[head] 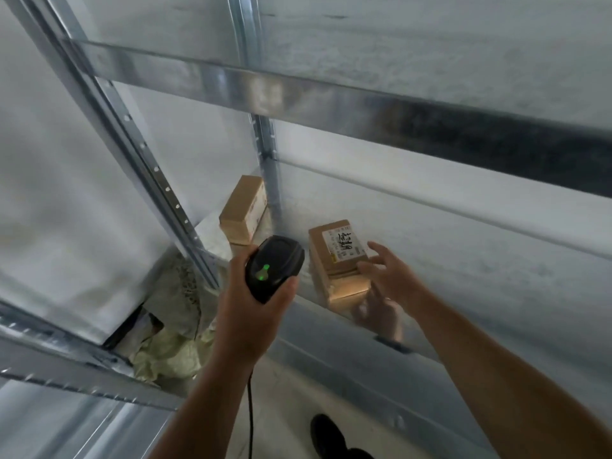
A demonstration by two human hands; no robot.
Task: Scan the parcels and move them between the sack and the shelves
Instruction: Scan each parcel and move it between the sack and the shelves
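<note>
The step in hand looks like the scan of a shelf parcel. The left hand grips the scanner, fingers wrapped round its handle; the scanner sits just left of the parcel, a green light on its back; its cord hangs below. The parcel rests on the shelf, white label up. The right hand is at the parcel's right side, fingers spread and nearly straight, holding nothing; whether the fingertips touch the cardboard I cannot tell. A second box lies left of and behind the parcel, past the post; the sack lies crumpled below and left of the parcel. Going by the green light, the read may be done or under way. If the parcel is bound for the sack, the next move calls for the right hand to close on its sides, lift it off the shelf and carry it down-left, clear of the scanner; if it is being shelved, the hand need only withdraw.
</note>
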